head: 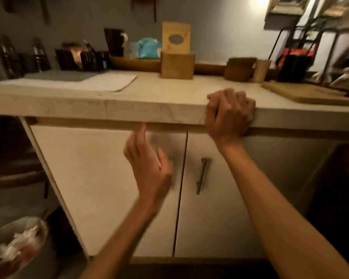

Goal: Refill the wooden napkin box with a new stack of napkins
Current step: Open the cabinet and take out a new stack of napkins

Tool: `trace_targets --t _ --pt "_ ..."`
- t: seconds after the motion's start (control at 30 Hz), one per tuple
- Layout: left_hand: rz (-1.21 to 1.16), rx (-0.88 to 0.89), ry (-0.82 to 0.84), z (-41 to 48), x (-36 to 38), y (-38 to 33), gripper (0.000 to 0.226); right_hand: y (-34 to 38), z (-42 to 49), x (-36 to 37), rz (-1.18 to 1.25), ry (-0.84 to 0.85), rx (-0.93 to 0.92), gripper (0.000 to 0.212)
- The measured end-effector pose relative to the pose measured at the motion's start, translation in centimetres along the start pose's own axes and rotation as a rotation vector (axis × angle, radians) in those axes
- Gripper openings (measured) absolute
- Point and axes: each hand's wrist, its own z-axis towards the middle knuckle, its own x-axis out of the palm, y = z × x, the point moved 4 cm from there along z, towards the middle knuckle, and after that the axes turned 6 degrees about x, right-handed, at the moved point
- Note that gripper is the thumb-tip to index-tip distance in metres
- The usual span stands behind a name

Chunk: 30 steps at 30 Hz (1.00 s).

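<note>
The wooden napkin box [177, 66] stands at the back of the pale counter [149, 91]. Its lid [176, 37], with an oval slot, leans upright behind it against the wall. A blue-and-white soft pack [147, 48] lies just left of the box. My right hand [229, 113] is curled over the counter's front edge. My left hand [149, 164], blurred, is open with fingers apart in front of the left cabinet door [101, 178], covering that door's handle. No loose napkin stack is visible.
The right cabinet door [216, 208] has a metal bar handle [201, 175]. A wooden cutting board [310, 93] lies at the counter's right, wooden cups [240, 68] near the wall, a mat [109, 81] at left. A bin with crumpled paper [14, 246] sits at the lower left.
</note>
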Motion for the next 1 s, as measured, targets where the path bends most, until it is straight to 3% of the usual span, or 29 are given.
trace_targets --t 0.1,0.17,0.27,0.37,0.5,0.63,0.7,0.77,0.83,0.9,1.0 --pt "-0.256 -0.476 0.207 -4.5 4.2 1.9 0.039 0.1 0.3 -0.8 -0.003 0.020 0.034 0.036" --pt "-0.356 -0.668 0.321 -4.9 5.4 2.6 0.047 0.1 0.2 -1.1 0.034 0.095 0.036 0.039" --pt "-0.362 -0.653 0.487 -5.3 4.2 1.9 0.058 0.1 0.3 -1.9 0.147 0.271 -0.016 0.038" --pt "-0.262 -0.601 0.538 -6.5 1.1 0.6 0.064 0.1 1.1 -2.9 0.350 0.526 0.027 0.037" --pt "-0.235 -0.504 0.452 -10.7 -6.3 -2.2 0.047 2.8 -5.5 -6.0 0.766 0.752 0.171 0.051" --pt "-0.315 -0.621 0.302 -14.1 -15.6 -1.5 0.047 11.2 -19.4 -11.3 1.470 1.357 0.448 0.068" --pt "-0.309 -0.681 0.247 -14.6 -20.0 -0.4 0.058 14.7 -23.7 -13.6 1.611 1.505 0.463 0.072" --pt "-0.328 -0.715 0.206 -14.4 -23.2 -0.1 0.063 16.8 -25.4 -14.9 1.655 1.541 0.369 0.066" --pt "-0.296 -0.708 0.225 -12.1 -27.6 0.5 0.048 19.0 -25.5 -15.0 1.662 1.642 0.222 0.059" --pt "-0.274 -0.745 0.390 -8.7 -30.2 0.4 0.052 19.4 -24.4 -14.2 1.502 1.690 0.075 0.050" --pt "0.097 -0.742 0.738 -2.5 -32.7 2.1 0.064 19.9 -23.4 -9.8 1.142 1.681 -0.044 0.028"
